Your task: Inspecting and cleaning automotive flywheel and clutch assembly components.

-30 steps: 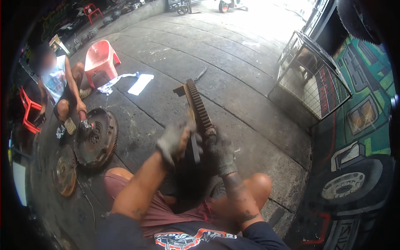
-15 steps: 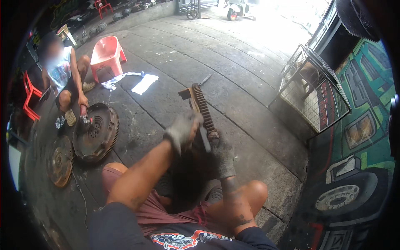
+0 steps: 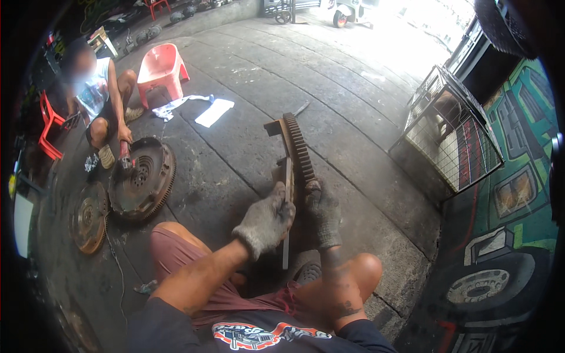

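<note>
A toothed flywheel point(image 3: 299, 144) stands on edge in front of me, its rusty teeth facing right and brown projections at its left. My right hand point(image 3: 323, 215), in a grey glove, is closed on its near rim. In my gloved left hand point(image 3: 268, 220) is a long, flat metal bar point(image 3: 286, 254), held upright along the flywheel's left side. One end of the bar shows above my fingers and the other hangs below. Whether the bar touches the flywheel I cannot tell.
At the left a co-worker point(image 3: 101, 97) sits holding a red power tool point(image 3: 125, 154) over a large flywheel point(image 3: 162, 194). A smaller flywheel point(image 3: 88, 220) lies beside it. Also around are a red chair point(image 3: 160, 67), white paper point(image 3: 214, 113) and a wire cage point(image 3: 450, 129) at the right.
My left hand has moved down and nearer to me, and the bar has turned from a slant to upright. My right hand keeps its hold on the flywheel. The view has shifted slightly.
</note>
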A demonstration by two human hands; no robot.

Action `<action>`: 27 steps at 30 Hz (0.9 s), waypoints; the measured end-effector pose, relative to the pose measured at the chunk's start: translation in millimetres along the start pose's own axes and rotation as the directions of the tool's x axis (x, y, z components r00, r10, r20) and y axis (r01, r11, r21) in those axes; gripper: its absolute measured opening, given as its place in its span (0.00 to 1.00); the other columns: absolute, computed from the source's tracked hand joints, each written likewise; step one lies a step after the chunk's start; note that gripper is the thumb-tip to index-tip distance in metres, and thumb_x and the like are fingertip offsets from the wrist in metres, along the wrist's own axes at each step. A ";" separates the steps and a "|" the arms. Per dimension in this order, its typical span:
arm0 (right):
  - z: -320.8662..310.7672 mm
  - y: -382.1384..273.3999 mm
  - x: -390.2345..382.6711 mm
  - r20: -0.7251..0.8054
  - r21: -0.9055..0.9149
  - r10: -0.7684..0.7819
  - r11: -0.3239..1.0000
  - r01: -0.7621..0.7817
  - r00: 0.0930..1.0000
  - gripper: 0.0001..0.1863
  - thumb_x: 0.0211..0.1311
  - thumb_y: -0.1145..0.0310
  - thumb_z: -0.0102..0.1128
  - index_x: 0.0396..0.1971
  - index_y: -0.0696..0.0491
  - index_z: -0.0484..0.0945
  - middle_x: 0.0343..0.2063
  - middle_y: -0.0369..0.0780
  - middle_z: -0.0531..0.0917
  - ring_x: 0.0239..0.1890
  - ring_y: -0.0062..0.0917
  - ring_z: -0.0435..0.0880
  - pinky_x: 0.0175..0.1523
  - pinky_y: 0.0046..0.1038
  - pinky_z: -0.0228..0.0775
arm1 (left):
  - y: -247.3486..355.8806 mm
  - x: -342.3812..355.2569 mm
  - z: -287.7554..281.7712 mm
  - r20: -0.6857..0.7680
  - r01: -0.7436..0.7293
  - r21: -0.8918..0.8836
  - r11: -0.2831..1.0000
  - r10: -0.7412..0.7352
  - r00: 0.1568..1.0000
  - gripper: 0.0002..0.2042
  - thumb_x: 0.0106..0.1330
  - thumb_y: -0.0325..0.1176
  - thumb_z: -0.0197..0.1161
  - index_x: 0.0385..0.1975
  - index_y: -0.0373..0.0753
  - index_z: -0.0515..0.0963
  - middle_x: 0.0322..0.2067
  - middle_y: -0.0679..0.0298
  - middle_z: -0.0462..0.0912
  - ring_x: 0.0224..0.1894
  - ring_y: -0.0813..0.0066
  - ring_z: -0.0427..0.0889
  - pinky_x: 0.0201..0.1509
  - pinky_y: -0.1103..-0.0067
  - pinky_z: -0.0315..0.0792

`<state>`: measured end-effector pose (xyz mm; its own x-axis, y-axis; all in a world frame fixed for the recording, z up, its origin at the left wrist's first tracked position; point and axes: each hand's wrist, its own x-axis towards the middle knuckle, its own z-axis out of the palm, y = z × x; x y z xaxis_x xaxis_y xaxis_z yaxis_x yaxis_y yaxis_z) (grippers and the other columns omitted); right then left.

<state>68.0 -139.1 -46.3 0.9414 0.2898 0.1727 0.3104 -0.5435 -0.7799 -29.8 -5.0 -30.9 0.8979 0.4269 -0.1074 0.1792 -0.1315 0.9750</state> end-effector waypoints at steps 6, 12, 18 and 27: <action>8.8 0.0 -0.7 -0.036 0.060 -0.045 0.997 0.047 0.998 0.15 0.73 0.56 0.49 0.44 0.49 0.80 0.30 0.53 0.83 0.34 0.56 0.82 0.37 0.53 0.73 | 12.0 74.1 -8.7 0.048 -0.015 0.331 0.944 -0.001 0.999 0.16 0.77 0.48 0.51 0.29 0.48 0.75 0.20 0.73 0.74 0.18 0.82 0.69 0.21 0.80 0.65; 1.9 2.3 -1.9 0.002 0.038 -0.020 0.999 0.020 1.000 0.16 0.73 0.54 0.49 0.44 0.48 0.80 0.31 0.54 0.83 0.35 0.55 0.83 0.38 0.52 0.73 | 58.7 -5.0 -6.5 0.212 0.376 -0.175 0.910 -0.338 0.917 0.24 0.78 0.58 0.45 0.30 0.45 0.75 0.20 0.73 0.72 0.15 0.82 0.68 0.16 0.84 0.60; -0.1 1.8 -2.3 -0.035 0.056 -0.017 0.998 0.018 0.999 0.17 0.72 0.52 0.52 0.43 0.49 0.82 0.30 0.52 0.84 0.36 0.51 0.85 0.38 0.47 0.75 | 43.4 -1.4 -30.3 -0.048 0.180 -0.544 0.820 -0.245 0.968 0.17 0.72 0.56 0.59 0.46 0.51 0.81 0.24 0.74 0.74 0.21 0.89 0.70 0.19 0.86 0.63; -2.2 -11.4 0.2 0.015 0.172 0.058 0.983 -0.060 0.998 0.20 0.70 0.49 0.58 0.43 0.52 0.82 0.30 0.49 0.85 0.34 0.46 0.87 0.39 0.41 0.76 | -119.3 75.3 -48.8 0.096 0.107 -0.669 0.735 -0.057 0.994 0.22 0.73 0.27 0.57 0.66 0.49 0.74 0.30 0.75 0.78 0.22 0.85 0.74 0.23 0.84 0.70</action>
<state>64.9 -134.5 -36.0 0.9556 0.2699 0.1180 0.2264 -0.4166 -0.8805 -3.3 86.5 -145.7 0.9209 0.3456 -0.1806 -0.0416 0.5477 0.8356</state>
